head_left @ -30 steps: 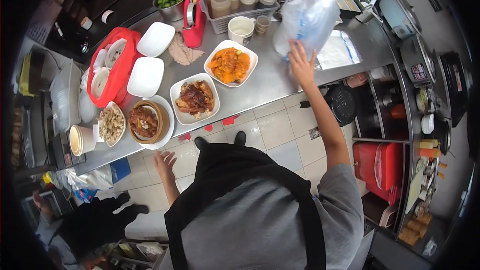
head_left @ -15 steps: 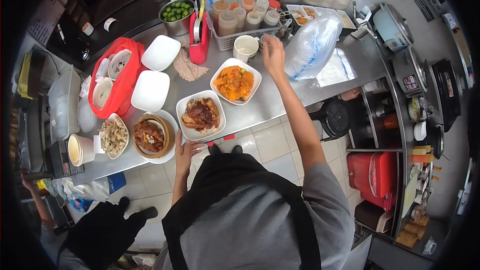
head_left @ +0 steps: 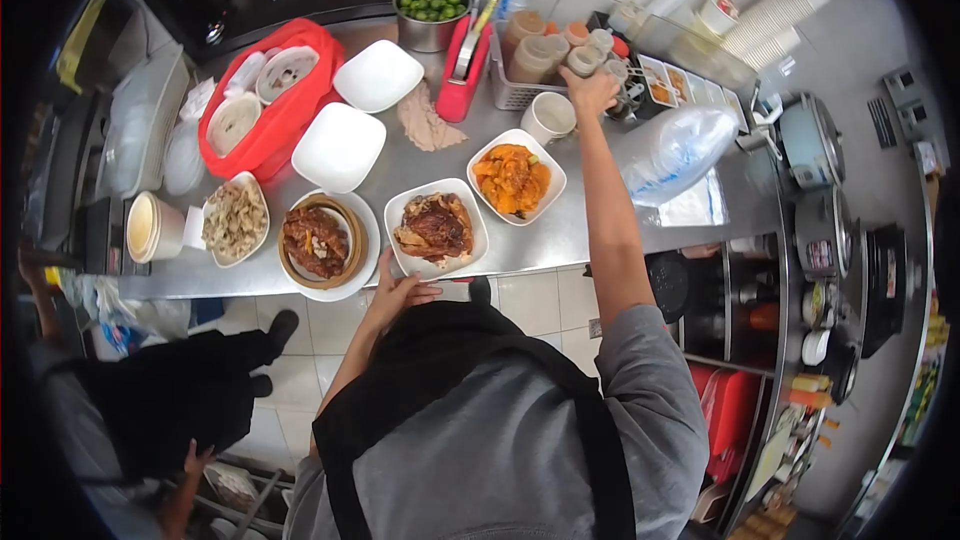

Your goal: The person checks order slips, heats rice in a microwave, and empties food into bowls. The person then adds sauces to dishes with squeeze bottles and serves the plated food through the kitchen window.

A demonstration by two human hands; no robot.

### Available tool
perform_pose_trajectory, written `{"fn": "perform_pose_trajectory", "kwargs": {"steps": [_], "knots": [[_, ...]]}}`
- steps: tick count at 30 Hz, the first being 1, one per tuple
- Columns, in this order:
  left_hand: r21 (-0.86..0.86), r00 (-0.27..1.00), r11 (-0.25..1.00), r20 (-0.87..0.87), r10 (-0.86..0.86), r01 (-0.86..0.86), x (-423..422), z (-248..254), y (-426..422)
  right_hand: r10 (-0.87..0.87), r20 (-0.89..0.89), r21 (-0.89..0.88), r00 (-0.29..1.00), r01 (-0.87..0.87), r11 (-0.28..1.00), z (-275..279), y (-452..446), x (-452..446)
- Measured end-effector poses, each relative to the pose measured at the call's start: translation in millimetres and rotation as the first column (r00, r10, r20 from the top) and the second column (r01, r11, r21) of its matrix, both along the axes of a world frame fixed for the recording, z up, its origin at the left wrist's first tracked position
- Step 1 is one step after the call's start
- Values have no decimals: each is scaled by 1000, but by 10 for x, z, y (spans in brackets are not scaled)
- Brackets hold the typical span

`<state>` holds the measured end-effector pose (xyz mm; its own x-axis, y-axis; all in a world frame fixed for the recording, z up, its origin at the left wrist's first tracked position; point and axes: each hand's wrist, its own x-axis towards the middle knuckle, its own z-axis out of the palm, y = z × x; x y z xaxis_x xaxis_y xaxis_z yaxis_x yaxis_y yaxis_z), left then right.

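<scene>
Meat bowl [head_left: 481, 235], orange-food bowl [head_left: 558, 186] and steamer [head_left: 361, 240] are holding food on counter [head_left: 415, 168]; nearer white dish [head_left: 338, 147] and farther white dish [head_left: 378, 76], beyond L hand [head_left: 403, 292], are holding none. What is left, I cannot tell. L hand is opening loosely beside meat bowl, poss. touching its rim. R hand [head_left: 592, 90] is reaching, fingers part. bent, to squeeze bottle [head_left: 585, 60]; its grip I cannot tell. Orange-food bowl is lying btwn hands, steamer left of L hand.
</scene>
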<state>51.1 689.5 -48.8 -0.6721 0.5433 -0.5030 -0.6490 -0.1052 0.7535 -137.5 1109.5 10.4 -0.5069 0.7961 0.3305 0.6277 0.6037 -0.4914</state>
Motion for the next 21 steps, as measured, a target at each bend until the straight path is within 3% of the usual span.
{"fn": "perform_pose_trajectory", "kwargs": {"steps": [2,5,6,8,11,12,13,17,21], "knots": [[101,1000,995,14,-1,-1,-36,-70,65,165,-287,134,944,-131,982,73,49,100],[110,993,987,18,118,-120,-43,-180,161,512,-577,236,637,-470,851,689,-123,429],[80,990,987,-14,140,-138,-50,-153,184,499,-627,116,598,-562,819,931,-307,601],[18,980,983,-77,181,-180,-41,-57,216,528,-695,43,487,-705,707,1107,-556,815],[27,960,963,-70,271,-269,31,155,254,774,-389,68,499,-822,565,1079,-809,1066],[19,955,957,-55,290,-289,48,236,264,884,-236,282,404,-842,460,998,-878,1077],[13,950,951,-40,309,-309,52,318,279,929,-117,329,350,-869,369,933,-965,1116],[-22,935,941,-128,332,-337,31,427,341,936,269,378,227,-919,115,888,-1287,1261],[-51,921,937,-209,328,-346,-17,395,381,871,456,545,184,-831,-110,923,-1486,1187]]}}
